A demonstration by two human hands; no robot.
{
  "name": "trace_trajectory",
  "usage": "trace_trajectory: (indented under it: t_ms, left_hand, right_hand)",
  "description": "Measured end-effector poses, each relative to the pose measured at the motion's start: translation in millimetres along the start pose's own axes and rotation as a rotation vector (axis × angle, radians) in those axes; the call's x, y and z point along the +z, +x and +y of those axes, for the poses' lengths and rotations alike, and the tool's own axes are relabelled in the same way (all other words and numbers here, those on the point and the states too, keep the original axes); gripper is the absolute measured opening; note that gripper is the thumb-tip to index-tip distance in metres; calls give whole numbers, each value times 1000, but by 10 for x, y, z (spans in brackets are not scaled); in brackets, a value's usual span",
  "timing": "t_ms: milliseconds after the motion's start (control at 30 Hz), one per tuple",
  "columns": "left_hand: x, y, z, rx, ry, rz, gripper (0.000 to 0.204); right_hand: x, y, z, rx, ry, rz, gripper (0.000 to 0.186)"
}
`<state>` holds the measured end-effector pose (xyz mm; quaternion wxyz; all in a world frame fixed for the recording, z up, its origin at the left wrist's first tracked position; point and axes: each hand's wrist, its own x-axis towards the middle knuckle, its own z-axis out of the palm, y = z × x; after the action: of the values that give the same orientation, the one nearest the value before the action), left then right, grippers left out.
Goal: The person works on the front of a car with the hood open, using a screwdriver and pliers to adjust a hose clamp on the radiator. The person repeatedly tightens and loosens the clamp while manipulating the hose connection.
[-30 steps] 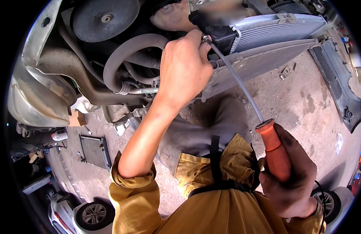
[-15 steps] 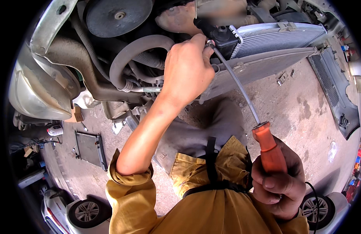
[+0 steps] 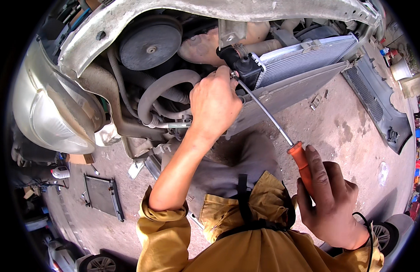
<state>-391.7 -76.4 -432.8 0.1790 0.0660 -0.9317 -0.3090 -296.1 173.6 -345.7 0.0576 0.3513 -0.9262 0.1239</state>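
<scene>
My right hand (image 3: 330,199) grips the orange handle of a long screwdriver (image 3: 267,112), its index finger stretched along the handle. The metal shaft runs up and left to the lower corner of a radiator (image 3: 305,56) with a black end tank (image 3: 246,72). There my left hand (image 3: 215,102) is closed beside the screwdriver's tip, fingers pinched together. Whatever the left fingers hold is hidden behind the hand. A flat grey condenser (image 3: 291,93) hangs in front of the radiator. To the left of my left hand curves a thick grey hose (image 3: 146,93).
A bare metal crossbeam (image 3: 182,10) spans the top, with a headlight (image 3: 55,102) at left. Another radiator (image 3: 102,196) lies on the concrete floor. A dark trim panel (image 3: 377,104) rests at right, near a small metal bracket (image 3: 315,102). Parked cars stand behind.
My right hand has turned on the screwdriver handle, from a wrapped fist to a grip with fingers extended along it. The left hand stays by the tip. The whole view has shifted slightly.
</scene>
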Motion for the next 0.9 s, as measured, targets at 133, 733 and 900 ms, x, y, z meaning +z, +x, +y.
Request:
trace_trajectory:
  t_ms: [133, 733, 900]
  left_hand:
    - [-10, 6, 11, 30, 2, -32, 10]
    - [20, -2, -56, 71, -106, 29, 9]
    - [-8, -25, -77, 51, -93, 9, 9]
  right_hand:
    - [-3, 31, -11, 71, 121, -83, 70]
    - [6, 37, -164, 973, 1586, -140, 82]
    - [56, 36, -223, 1006, 1850, -92, 81]
